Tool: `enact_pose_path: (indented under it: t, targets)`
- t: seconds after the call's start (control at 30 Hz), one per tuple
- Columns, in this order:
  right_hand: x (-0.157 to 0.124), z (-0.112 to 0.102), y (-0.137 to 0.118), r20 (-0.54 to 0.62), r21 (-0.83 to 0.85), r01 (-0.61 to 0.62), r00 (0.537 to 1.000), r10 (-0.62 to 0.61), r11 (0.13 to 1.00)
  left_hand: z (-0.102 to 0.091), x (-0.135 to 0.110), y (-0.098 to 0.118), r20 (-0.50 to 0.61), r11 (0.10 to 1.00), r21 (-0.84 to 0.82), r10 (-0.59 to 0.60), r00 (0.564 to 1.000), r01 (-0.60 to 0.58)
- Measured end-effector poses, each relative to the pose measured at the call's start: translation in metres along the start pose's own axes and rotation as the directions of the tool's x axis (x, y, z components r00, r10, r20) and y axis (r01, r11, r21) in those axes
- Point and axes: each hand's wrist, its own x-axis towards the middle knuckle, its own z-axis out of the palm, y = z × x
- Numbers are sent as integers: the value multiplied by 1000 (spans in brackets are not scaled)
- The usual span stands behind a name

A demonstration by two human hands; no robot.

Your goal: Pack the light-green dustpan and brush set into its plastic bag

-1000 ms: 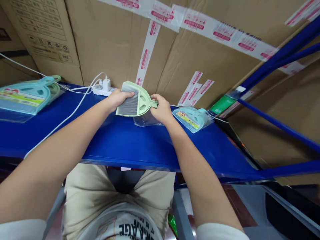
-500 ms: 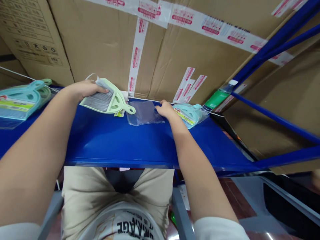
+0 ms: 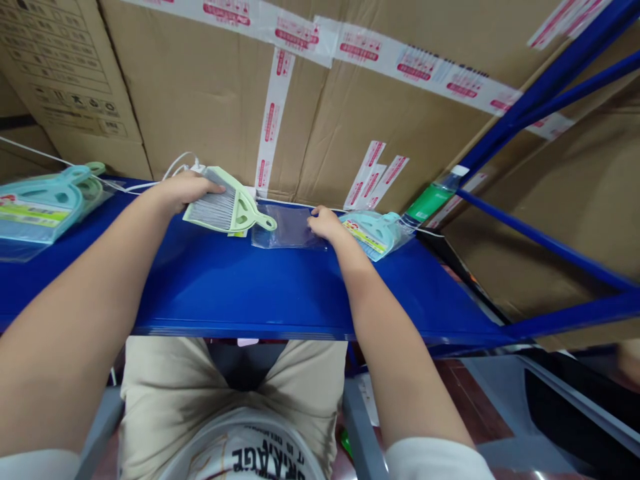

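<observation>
Left hand (image 3: 189, 190) stretched forward, gripping the green brush-and-dustpan set (image 3: 242, 212), thumb on top, near the back edge of the blue shelf (image 3: 245, 290). Right hand (image 3: 326, 224) curled at the clear bag (image 3: 285, 227), can't tell if it's pinching. Bagged blue set (image 3: 380, 230) right beside that wrist, bottle (image 3: 431, 201) near the back right corner.

Right grip (image 3: 326, 225) now off brush set (image 3: 250, 211)

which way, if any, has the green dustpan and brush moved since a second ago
Yes, to the left: against the vertical tape strip on the cardboard box, the green dustpan and brush in the left hand sit further left.
</observation>
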Motion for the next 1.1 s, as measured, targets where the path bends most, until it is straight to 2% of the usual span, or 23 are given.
enact_pose_path:
  t: [0.1,0.17,0.3,0.43,0.7,0.83,1.1]
  targets:
    - [-1,1,-6,22,105,-96,995,95,990,11,-2,2,-4,986,-110,-128,992,127]
    - [-2,1,-10,24,218,-107,994,105,970,17,0,1,-4,982,-155,-109,994,107]
    - [-2,0,-14,8,465,-11,1000,9,885,23,0,2,-15,972,-228,-63,998,58]
    - [-3,-2,-17,-40,573,53,999,-36,818,26,-8,9,-47,969,-246,-50,998,37]
    - [-7,-9,-18,-30,618,91,995,-92,781,32,-13,15,-42,956,-293,-2,999,-11]
    - [-6,-13,-15,-40,583,138,989,-142,801,32,-16,19,-56,935,-353,-13,998,-8]
    - [-10,-15,-16,-48,593,197,977,-210,781,31,-16,18,-28,962,-266,-62,998,53]
